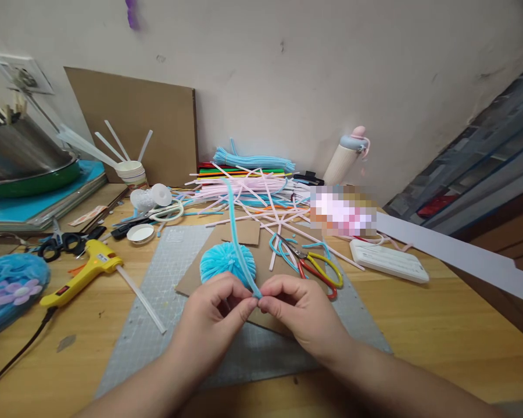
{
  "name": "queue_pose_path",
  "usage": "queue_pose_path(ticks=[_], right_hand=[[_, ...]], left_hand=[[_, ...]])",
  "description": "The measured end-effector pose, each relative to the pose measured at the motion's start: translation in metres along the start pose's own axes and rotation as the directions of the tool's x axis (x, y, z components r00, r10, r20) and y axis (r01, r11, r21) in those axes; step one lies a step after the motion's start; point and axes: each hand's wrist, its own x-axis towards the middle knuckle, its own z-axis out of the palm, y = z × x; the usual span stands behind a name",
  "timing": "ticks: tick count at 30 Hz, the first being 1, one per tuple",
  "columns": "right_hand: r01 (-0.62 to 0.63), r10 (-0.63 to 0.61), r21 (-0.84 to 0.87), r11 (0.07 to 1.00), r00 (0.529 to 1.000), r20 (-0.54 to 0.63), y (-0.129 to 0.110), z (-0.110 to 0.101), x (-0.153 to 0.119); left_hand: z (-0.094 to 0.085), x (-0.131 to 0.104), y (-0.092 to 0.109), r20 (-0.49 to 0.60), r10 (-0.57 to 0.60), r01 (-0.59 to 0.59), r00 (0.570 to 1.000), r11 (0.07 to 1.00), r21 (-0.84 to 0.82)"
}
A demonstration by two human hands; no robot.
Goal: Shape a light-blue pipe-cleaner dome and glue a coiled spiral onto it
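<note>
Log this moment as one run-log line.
left hand: pinching blue pipe cleaner | right hand: pinching same end | blue pompom: on cardboard, behind hands

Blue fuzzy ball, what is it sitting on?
The blue fuzzy ball sits on a brown cardboard piece, which lies on a grey cutting mat. The left hand and right hand cover the cardboard's near part.

No text, label or number is legible; the grid markings on the grey cutting mat (165,273) are too small to read.
</note>
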Motion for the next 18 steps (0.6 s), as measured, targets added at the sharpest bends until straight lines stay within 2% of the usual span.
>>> queue_pose_path(ticks=[1,3,4,5,6,7,8,9,11,13,16,18], right_hand=[[-0.063,0.062,0.039,0.997,0.998,0.015,0.000,0.000,0.001],[-0.149,0.146,0.093,0.984,0.989,0.034,-0.001,-0.001,0.002],[-0.167,0.165,0.086,0.982,0.986,0.036,-0.001,-0.001,0.002],[-0.169,0.167,0.051,0.984,0.985,0.035,-0.002,-0.001,0.002],[-0.151,0.151,-0.007,0.989,0.988,0.034,-0.003,-0.001,0.001],[-0.113,0.116,-0.079,0.990,0.993,0.033,-0.004,0.000,0.000],[-0.060,0.066,-0.153,0.986,0.997,0.033,-0.005,0.000,-0.001],[0.000,0.008,-0.217,0.976,0.999,0.036,-0.006,0.000,-0.002],[0.091,-0.080,-0.286,0.954,0.996,0.048,-0.008,-0.001,-0.005],[0.099,-0.087,-0.275,0.956,0.995,0.056,-0.010,-0.003,-0.007],[0.063,-0.052,-0.169,0.984,0.996,0.068,-0.011,-0.006,-0.009],[0.063,-0.057,-0.086,0.994,0.996,0.074,-0.013,-0.008,-0.009]], left_hand=[[0.000,-0.001,-0.001,-0.013,0.032,-0.032,0.999,0.999,0.023],[-0.002,-0.005,-0.001,-0.141,0.186,-0.168,0.972,0.976,0.136],[-0.004,-0.007,0.000,-0.215,0.309,-0.256,0.926,0.936,0.241],[-0.005,-0.008,0.001,-0.255,0.437,-0.330,0.863,0.868,0.370],[-0.007,-0.009,0.003,-0.240,0.544,-0.381,0.804,0.781,0.495],[-0.009,-0.008,0.006,-0.176,0.613,-0.413,0.770,0.689,0.595],[-0.011,-0.008,0.010,-0.083,0.631,-0.432,0.771,0.614,0.660],[-0.013,-0.006,0.014,0.017,0.610,-0.451,0.792,0.566,0.690],[-0.016,-0.003,0.023,0.152,0.511,-0.460,0.846,0.555,0.694],[-0.017,0.000,0.032,0.183,0.418,-0.425,0.890,0.615,0.664],[-0.016,0.000,0.042,0.141,0.301,-0.327,0.943,0.767,0.552],[-0.014,-0.001,0.049,0.112,0.184,-0.215,0.977,0.859,0.465]])
